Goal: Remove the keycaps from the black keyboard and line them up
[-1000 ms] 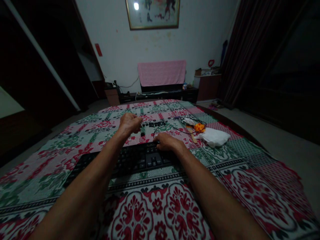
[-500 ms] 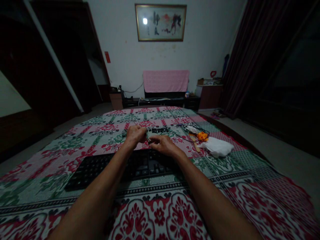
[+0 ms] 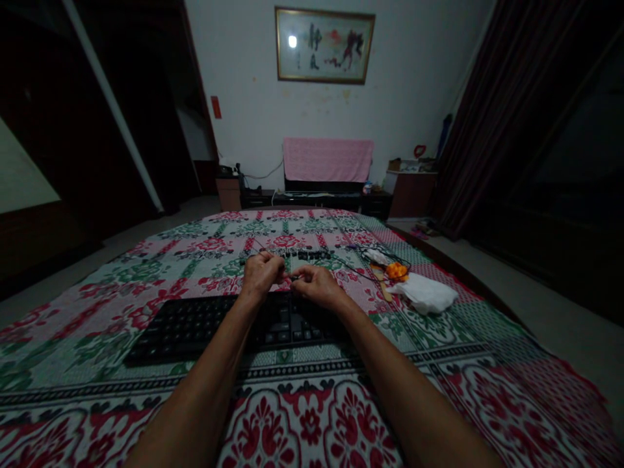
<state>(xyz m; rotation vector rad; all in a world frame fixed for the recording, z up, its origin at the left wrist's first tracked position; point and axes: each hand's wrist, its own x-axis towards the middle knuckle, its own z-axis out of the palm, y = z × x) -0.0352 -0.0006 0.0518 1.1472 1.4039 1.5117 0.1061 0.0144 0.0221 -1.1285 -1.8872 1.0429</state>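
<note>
A black keyboard (image 3: 188, 325) lies on the patterned cloth, partly hidden beneath my forearms. Over its far edge my left hand (image 3: 262, 274) is closed in a pinch on a thin stick (image 3: 259, 244), whose end pokes up behind the fingers. Facing it, my right hand (image 3: 316, 286) pinches a small dark piece that looks like a keycap (image 3: 294, 278). The fingertips of both hands nearly meet at this piece. Beyond them, several loose black keycaps (image 3: 312, 255) lie in a row on the cloth.
To the right lie a crumpled white plastic bag (image 3: 426, 292), an orange object (image 3: 396, 271), a flat wooden stick (image 3: 383, 287) and a dark cable (image 3: 353, 266). The floral cloth (image 3: 312, 416) covers the table. A pink towel (image 3: 329, 159) hangs at the far wall.
My hands have drawn closer together, and the right fingers now close on the small dark piece. The view has shifted slightly; the keyboard and the things on the right stay put.
</note>
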